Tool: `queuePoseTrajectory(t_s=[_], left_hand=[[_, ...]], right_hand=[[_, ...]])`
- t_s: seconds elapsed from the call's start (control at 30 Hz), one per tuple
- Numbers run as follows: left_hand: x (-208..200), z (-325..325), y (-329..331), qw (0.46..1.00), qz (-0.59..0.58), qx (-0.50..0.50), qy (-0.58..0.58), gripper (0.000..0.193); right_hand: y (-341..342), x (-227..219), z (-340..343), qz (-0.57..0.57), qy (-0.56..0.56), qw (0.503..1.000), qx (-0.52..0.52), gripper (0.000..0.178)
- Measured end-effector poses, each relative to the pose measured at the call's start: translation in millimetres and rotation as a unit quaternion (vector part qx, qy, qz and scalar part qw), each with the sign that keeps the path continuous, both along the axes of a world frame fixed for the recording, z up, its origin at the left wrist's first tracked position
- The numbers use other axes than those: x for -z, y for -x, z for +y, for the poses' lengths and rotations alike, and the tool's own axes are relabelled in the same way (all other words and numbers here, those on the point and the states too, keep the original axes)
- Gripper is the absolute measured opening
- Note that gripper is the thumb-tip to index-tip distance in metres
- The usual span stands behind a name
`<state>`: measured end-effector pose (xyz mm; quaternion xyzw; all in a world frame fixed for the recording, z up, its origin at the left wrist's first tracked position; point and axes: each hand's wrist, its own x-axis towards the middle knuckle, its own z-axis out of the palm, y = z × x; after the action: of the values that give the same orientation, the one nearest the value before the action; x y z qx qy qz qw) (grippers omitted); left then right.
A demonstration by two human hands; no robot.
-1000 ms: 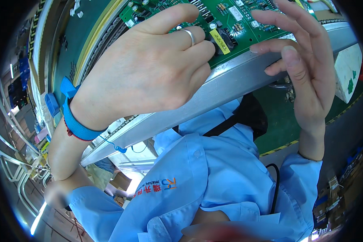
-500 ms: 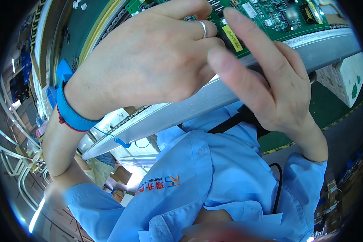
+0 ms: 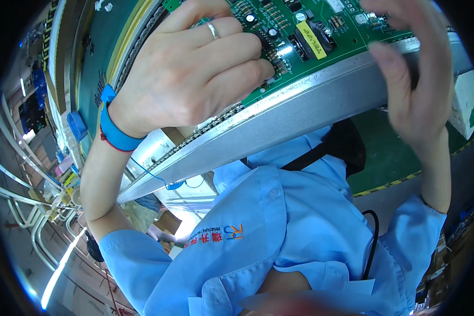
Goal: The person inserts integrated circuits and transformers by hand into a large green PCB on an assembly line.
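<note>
Background brown box (image 3: 167, 222), contents unclear; left hand (image 3: 195, 73) over green circuit board (image 3: 347, 46).

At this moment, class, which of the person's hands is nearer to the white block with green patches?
The right. The right hand, blurred, appears just left of the white block; the left hand is much farther left, at the green circuit board.

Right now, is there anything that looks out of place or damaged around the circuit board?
Small white scraps lie on the green surface at upper left, looking like stray litter. I see no damage on the visible part of the circuit board.
</note>
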<state>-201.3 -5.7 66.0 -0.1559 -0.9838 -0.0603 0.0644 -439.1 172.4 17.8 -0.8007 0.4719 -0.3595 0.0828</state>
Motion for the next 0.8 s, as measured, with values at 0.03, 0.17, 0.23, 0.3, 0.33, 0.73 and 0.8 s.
queuePoseTrajectory(t_s=[0.03,0.17,0.23,0.3,0.33,0.73,0.8], left_hand=[[-0.8,0.3,1.3,1.0,-0.007,-0.012,-0.011,0.032],[-11.1,-2.4,9.4,0.999,-0.03,-0.031,-0.026,0.034],[-11.3,-0.6,9.6,0.999,-0.042,-0.021,-0.001,0.034],[-15.0,2.6,15.4,0.998,-0.051,-0.003,0.038,0.032],[-19.0,3.7,20.2,0.998,-0.053,0.0,0.038,0.032],[-27.5,7.9,22.9,0.988,-0.073,0.044,0.131,0.035],[-26.9,1.8,23.4,0.984,-0.099,0.071,0.133,0.037]], right_hand=[[9.4,2.4,3.0,-0.006,-0.002,1.0,0.006,0.037],[27.0,3.6,15.9,-0.019,-0.011,0.999,0.035,0.038],[23.6,11.5,11.8,-0.032,-0.012,0.999,0.038,0.038],[7.7,2.4,-4.5,-0.033,-0.017,0.998,0.047,0.038],[11.4,-2.5,0.0,-0.035,-0.018,0.998,0.051,0.038],[10.4,-2.7,-1.2,-0.043,-0.01,0.995,0.086,0.04],[13.5,-0.9,0.8,-0.041,-0.013,0.995,0.094,0.04]])
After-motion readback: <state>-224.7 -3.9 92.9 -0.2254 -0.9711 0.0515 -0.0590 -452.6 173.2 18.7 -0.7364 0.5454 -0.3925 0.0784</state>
